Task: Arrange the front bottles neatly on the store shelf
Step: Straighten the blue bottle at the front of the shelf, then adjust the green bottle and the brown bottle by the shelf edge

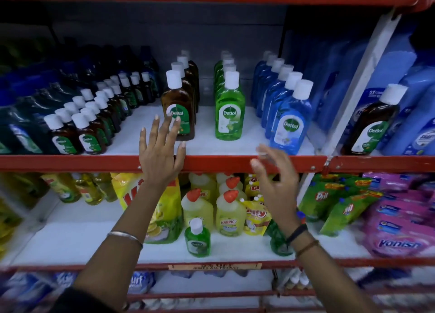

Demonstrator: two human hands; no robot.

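Hands up at the shelf (211, 163) now: left hand (160, 152) spread, empty, fingertips at the brown bottle (178, 105) just at its twelve o'clock; right hand (275, 183) loose, empty, blue bottle (290, 124) at one o'clock. A careless nudge could topple either front bottle backward into its row.

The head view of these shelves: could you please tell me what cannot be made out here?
- Brown front bottle: the left hand covers its lower left label, so contact cannot be judged.
- Right hand: motion-blurred; its fingertips overlap the blue front bottle, touching or not is unclear.
- Small green bottle on the lower shelf: mostly hidden behind the right wrist.
- Dark bottles at far left: too dim and blurred to read.
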